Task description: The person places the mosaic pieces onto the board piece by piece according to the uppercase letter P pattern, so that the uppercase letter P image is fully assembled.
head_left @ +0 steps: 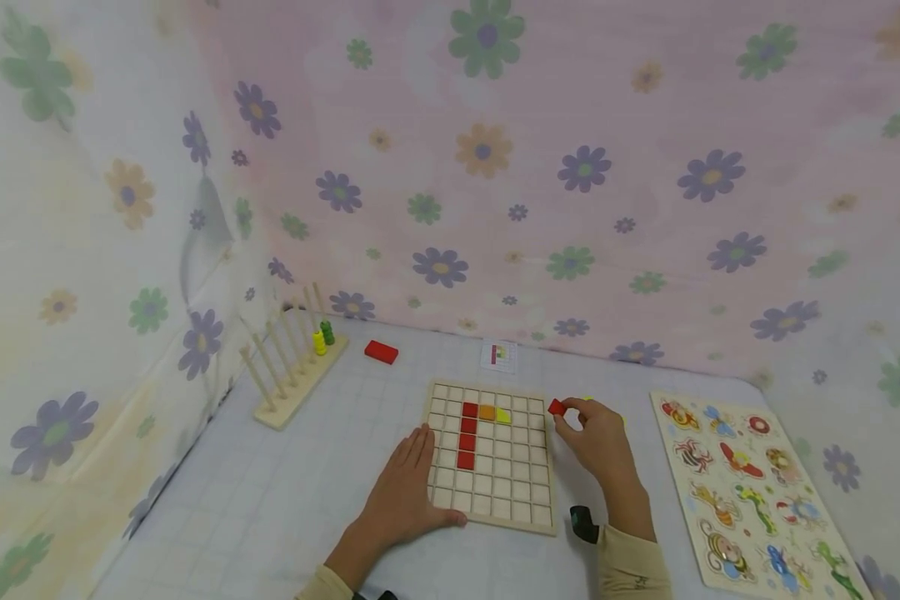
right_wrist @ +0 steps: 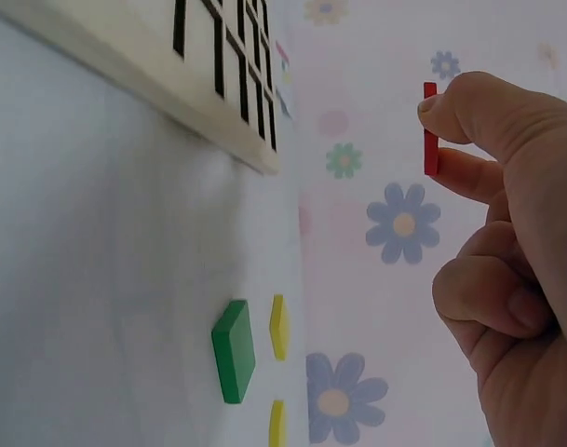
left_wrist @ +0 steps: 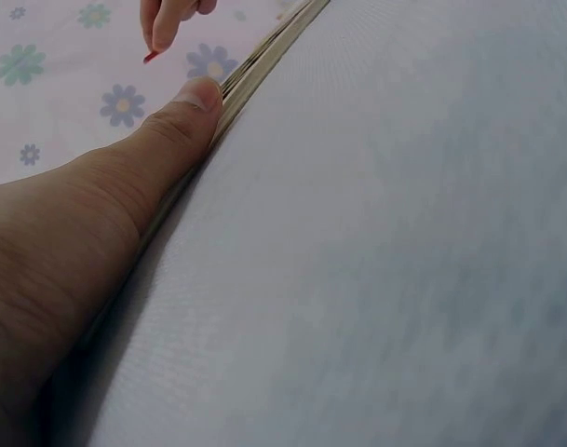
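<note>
A wooden grid board (head_left: 521, 493) lies on the white cloth, with a column of several red tiles (head_left: 467, 442) in its cells. Beside the top red one sit an orange tile (head_left: 487, 412) and a yellow tile (head_left: 503, 416). My left hand (head_left: 401, 497) rests at the board's left side, fingers extended, its thumb (left_wrist: 171, 130) along the near edge. Off the board's right edge, my right hand (head_left: 600, 442) pinches a small red square tile (right_wrist: 430, 130) between thumb and index finger, held above the cloth. The right wrist view shows its other fingers curled inward.
Below my right hand lie a green tile (right_wrist: 233, 354) and yellow tiles (right_wrist: 279, 326). A pegged stand (head_left: 303, 387) with yellow and green beads is at left, near a red block (head_left: 382, 352). Behind the board is a pattern card (head_left: 498, 356); an insect puzzle (head_left: 753, 498) lies right.
</note>
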The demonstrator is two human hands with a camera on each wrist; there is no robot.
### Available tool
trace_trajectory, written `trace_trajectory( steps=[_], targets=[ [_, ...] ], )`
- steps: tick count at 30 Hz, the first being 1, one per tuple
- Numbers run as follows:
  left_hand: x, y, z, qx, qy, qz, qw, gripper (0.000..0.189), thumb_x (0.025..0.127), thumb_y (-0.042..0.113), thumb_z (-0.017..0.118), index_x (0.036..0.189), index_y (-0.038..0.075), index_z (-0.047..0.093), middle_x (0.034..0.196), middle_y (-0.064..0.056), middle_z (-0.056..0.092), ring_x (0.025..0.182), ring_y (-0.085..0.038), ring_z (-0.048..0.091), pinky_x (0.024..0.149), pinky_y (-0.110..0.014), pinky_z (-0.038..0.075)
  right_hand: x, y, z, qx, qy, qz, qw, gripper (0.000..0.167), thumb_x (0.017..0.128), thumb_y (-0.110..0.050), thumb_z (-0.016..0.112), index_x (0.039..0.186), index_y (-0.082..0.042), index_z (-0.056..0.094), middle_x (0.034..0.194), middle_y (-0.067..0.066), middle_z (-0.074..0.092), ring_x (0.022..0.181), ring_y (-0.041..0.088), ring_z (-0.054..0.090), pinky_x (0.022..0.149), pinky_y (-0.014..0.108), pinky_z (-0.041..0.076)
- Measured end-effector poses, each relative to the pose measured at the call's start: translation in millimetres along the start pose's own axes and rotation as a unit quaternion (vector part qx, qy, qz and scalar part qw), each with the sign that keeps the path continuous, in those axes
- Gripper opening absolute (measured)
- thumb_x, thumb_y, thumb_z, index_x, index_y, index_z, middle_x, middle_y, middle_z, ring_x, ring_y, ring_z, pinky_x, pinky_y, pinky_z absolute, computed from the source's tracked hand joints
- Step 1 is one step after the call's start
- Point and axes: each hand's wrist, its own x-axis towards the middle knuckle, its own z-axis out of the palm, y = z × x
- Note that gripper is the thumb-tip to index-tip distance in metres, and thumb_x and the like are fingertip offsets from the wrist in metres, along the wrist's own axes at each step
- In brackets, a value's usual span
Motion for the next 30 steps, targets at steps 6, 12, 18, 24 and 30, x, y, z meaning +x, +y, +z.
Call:
trace_trajectory(
  steps=[6,12,18,24,30],
  targets=[
    [-0.4,-0.2,0.4,0.008,0.011,0.003,0.9999,0.140,0.065,0.095,0.060,0.163,0.005,0.018,0.172,-0.011,0.017,0.160,-0.028,0.016,0.129,-0.046,0.024,-6.1,-17.4,3.7,0.012,-0.016,-0.041,0.9990,0.023,0.089,-0.018,0.077,0.110,-0.007,0.076,0.069,0.003,0.050,0.063,0.014,0.041,0.055,0.025,0.033],
    [-1.2,0.9,-1.8,0.004,0.005,0.006,1.0000,0.141,0.065,0.095,0.060,0.163,0.004,0.017,0.172,-0.012,0.016,0.160,-0.029,0.016,0.129,-0.047,0.024,-12.7,-31.6,7.2,0.013,-0.038,-0.053,0.9978,0.024,0.088,-0.018,0.078,0.110,-0.008,0.076,0.068,0.000,0.046,0.060,0.011,0.036,0.052,0.022,0.029],
    [-1.4,0.8,-1.5,0.003,0.009,0.005,0.9999,0.141,0.065,0.095,0.060,0.163,0.004,0.018,0.172,-0.012,0.017,0.160,-0.029,0.017,0.129,-0.047,0.024,-19.7,-43.0,12.9,0.022,-0.062,-0.070,0.9954,0.022,0.087,-0.018,0.079,0.107,-0.009,0.076,0.070,-0.001,0.048,0.061,0.010,0.037,0.051,0.021,0.028],
    [-1.0,0.0,1.0,0.010,0.008,0.006,0.9999,0.142,0.063,0.099,0.055,0.163,0.005,0.018,0.172,-0.011,0.017,0.160,-0.029,0.017,0.129,-0.047,0.025,-26.0,-56.9,19.9,0.015,-0.088,-0.063,0.9940,0.020,0.088,-0.021,0.079,0.106,-0.012,0.076,0.075,-0.003,0.054,0.069,0.012,0.045,0.056,0.021,0.037],
    [0.0,-0.8,1.9,0.014,0.010,0.009,0.9998,0.142,0.064,0.099,0.055,0.163,0.005,0.018,0.172,-0.011,0.017,0.160,-0.029,0.017,0.129,-0.047,0.024,-31.0,-69.7,29.5,0.015,-0.128,-0.101,0.9865,0.018,0.089,-0.021,0.078,0.106,-0.013,0.076,0.088,-0.006,0.068,0.074,0.010,0.054,0.064,0.022,0.048]
  ],
)
